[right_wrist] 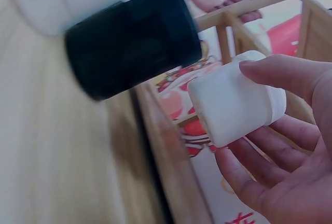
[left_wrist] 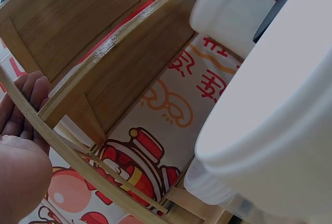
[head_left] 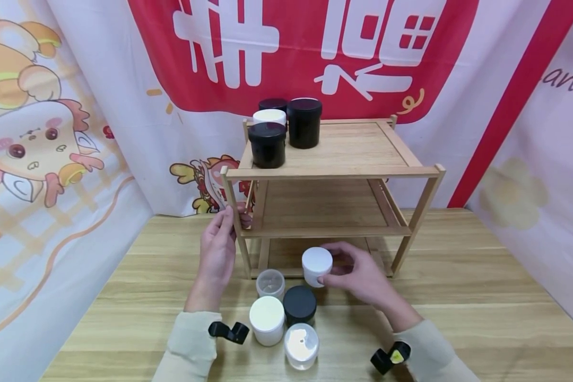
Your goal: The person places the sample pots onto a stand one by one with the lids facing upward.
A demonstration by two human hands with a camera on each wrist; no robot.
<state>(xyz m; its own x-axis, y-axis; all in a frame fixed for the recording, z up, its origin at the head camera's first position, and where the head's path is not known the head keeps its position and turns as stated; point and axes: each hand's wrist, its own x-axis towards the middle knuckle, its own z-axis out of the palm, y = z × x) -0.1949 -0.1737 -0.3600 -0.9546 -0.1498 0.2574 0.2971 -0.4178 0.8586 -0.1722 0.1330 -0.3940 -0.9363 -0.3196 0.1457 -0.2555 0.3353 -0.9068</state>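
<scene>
White jar [head_left: 316,261] in right fingers [right_wrist: 237,175], seemingly aloft

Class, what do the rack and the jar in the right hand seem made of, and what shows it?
Rack: probably wood or bamboo, smooth, slightly glossy; faint grain shows. Jar: likely plastic, satin; its surface is evenly white, but glass is possible.

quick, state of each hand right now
Left hand: closed around the shelf post.
Right hand: holding a white jar.
</scene>
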